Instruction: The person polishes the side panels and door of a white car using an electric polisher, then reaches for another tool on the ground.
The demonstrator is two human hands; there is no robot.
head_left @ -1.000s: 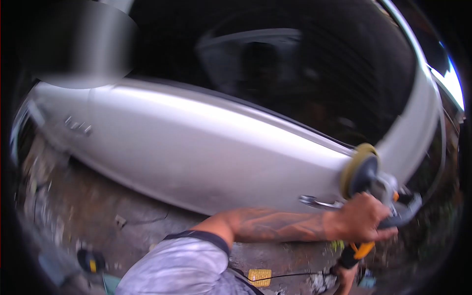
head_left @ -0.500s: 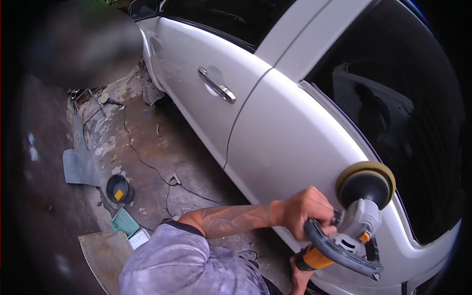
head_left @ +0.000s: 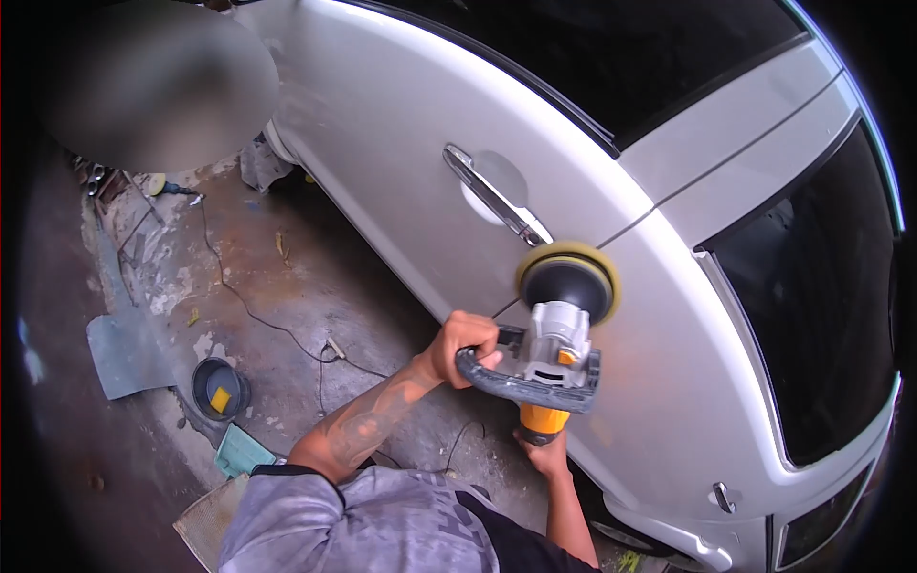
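Observation:
A polisher (head_left: 561,336) with a yellow round pad (head_left: 611,277) rests against the white car's side (head_left: 382,162), at the seam between two doors and just below the chrome door handle (head_left: 497,196). My left hand (head_left: 465,346) is closed around the polisher's dark loop handle (head_left: 516,387). Lower down, my right hand (head_left: 544,451) grips the rear end of the yellow-and-black body; its fingers are partly hidden behind the tool. Most of the pad's working face is turned to the paint and out of sight.
Left of the car, a black bucket (head_left: 222,390) holds a yellow sponge (head_left: 221,399). Near it are a teal tray (head_left: 244,451) and a grey sheet (head_left: 129,353). A cord (head_left: 258,320) crosses the floor. A second pad tool (head_left: 162,184) lies farther off.
Both hands have moved the polisher left and up in the view, from the rear door panel under the window to the door seam by the handle. The view has shifted too.

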